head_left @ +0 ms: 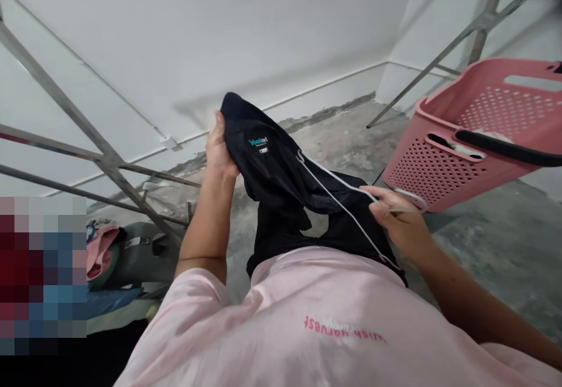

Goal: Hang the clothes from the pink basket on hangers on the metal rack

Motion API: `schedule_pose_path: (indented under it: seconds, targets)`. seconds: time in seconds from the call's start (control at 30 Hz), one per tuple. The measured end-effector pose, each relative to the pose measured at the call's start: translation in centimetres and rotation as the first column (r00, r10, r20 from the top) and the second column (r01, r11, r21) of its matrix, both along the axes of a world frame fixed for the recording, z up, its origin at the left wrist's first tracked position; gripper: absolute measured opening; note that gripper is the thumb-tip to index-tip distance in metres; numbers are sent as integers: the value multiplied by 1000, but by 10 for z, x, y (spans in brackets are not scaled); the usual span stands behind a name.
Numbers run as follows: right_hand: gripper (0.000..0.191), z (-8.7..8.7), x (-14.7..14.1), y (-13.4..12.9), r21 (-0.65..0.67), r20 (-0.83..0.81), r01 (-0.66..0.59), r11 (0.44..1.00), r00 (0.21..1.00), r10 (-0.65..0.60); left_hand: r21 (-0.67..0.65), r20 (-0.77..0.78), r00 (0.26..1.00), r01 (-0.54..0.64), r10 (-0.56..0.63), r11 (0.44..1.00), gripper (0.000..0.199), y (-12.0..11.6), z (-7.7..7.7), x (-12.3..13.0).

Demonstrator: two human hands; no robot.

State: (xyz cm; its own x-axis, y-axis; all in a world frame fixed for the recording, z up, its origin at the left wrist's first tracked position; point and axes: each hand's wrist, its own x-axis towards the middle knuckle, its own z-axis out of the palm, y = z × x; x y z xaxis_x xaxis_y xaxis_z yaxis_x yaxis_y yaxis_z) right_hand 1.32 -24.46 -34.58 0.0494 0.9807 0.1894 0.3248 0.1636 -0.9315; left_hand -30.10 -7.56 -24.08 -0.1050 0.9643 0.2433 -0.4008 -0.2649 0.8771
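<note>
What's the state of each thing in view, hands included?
Left hand: closed on the garment's edge.
Right hand: closed on the hanger.
Dark navy fabric garment with printed label: held up, loosely draped, creased.
White thin wire hanger: held at one part, reaching over to the garment; not visibly inside it.
Pink perforated plastic basket: open-topped, something white inside, black handle apparently folded down.

Dark printed garment (263,170), creased, white hanger (336,175), one end overlapping it

A pale pink short-sleeved fabric T-shirt (281,302) bears darker-pink "wish harvest" lettering (345,329); black fabric trousers (274,232) show at its twelve o'clock.
</note>
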Motion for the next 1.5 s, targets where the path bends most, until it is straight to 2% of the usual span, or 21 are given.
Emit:
schedule_pose_path:
  seconds: [0.07, 0.13, 0.27, 0.33, 0.43, 0.5, 0.57, 0.6, 0.63, 0.67, 0.7, 0.77, 0.83, 0.9, 0.97, 1.1, 1.2, 1.3, 1.4, 1.47, 1.5]
  targets:
    - [38, 2, -5, 0, 137, 82, 76, 988, 993, -88, -18, 12, 1000, -9, 9, 1000, 42, -4, -8, 3]
    - [34, 4, -8, -1, 189, 157, 19, 982, 986, -50, -36, 18, 1000, -8, 9, 999, 43, -7, -11, 5]
    - [36, -6, -20, -3, 6, 247, -241, 970, 941, 232, -57, 20, 1000, 4, -3, 998, 46, -15, -9, 10]
    - [36, -16, -27, -3, -90, 213, -302, 949, 925, 315, -50, 11, 1000, 3, -2, 999, 45, -25, -8, 15]
    - [33, -27, -34, 4, -147, 77, -292, 945, 949, 305, -30, -38, 999, 13, -14, 999, 39, -47, -13, 23]
    - [31, -30, -36, 16, -224, -104, -366, 903, 930, 352, -14, -117, 992, 43, -45, 999, 35, -61, -18, 25]
    - [37, -27, -37, 34, -309, -369, -533, 788, 831, 417, 19, -236, 967, 107, -100, 994, 37, -71, -23, 24]
    - [40, -23, -38, 44, -319, -493, -591, 741, 771, 404, 41, -303, 944, 147, -128, 988, 39, -74, -25, 23]
    - [43, -17, -39, 55, -305, -586, -609, 732, 726, 360, 68, -368, 918, 183, -146, 981, 42, -77, -25, 22]
    - [44, -9, -41, 67, -273, -645, -579, 768, 703, 301, 102, -426, 892, 211, -149, 972, 44, -78, -25, 22]
    - [45, 2, -42, 78, -222, -677, -509, 832, 694, 244, 138, -475, 870, 226, -135, 964, 44, -79, -23, 21]
    - [46, 27, -47, 97, -73, -705, -327, 942, 686, 183, 214, -533, 843, 217, -72, 952, 39, -79, -18, 20]
    - [48, 55, -54, 109, 108, -709, -147, 983, 682, 180, 283, -563, 826, 171, 19, 944, 32, -79, -12, 20]
    - [48, 78, -67, 114, 257, -696, 10, 966, 696, 178, 328, -592, 798, 115, 109, 938, 28, -79, -8, 21]
    - [45, 92, -86, 115, 344, -683, 130, 930, 715, 153, 347, -634, 756, 90, 163, 933, 29, -81, -6, 24]
    - [39, 103, -128, 121, 445, -671, 295, 846, 735, 96, 379, -753, 639, 227, 156, 897, 33, -94, -15, 41]
    - [34, 111, -145, 134, 494, -652, 373, 785, 756, 52, 499, -775, 569, 282, 276, 820, 55, -105, -29, 51]
    - [31, 127, -145, 149, 498, -690, 408, 765, 720, 65, 603, -720, 535, 167, 442, 780, 73, -104, -48, 46]
    - [29, 145, -135, 161, 439, -691, 410, 800, 722, 9, 591, -697, 462, -61, 548, 804, 74, -88, -74, 28]
    - [30, 152, -127, 168, 428, -670, 428, 796, 741, -38, 468, -739, 468, -160, 485, 869, 58, -72, -92, 16]
    - [32, 152, -123, 172, 442, -670, 451, 775, 741, -49, 378, -752, 515, -175, 412, 909, 45, -64, -100, 12]
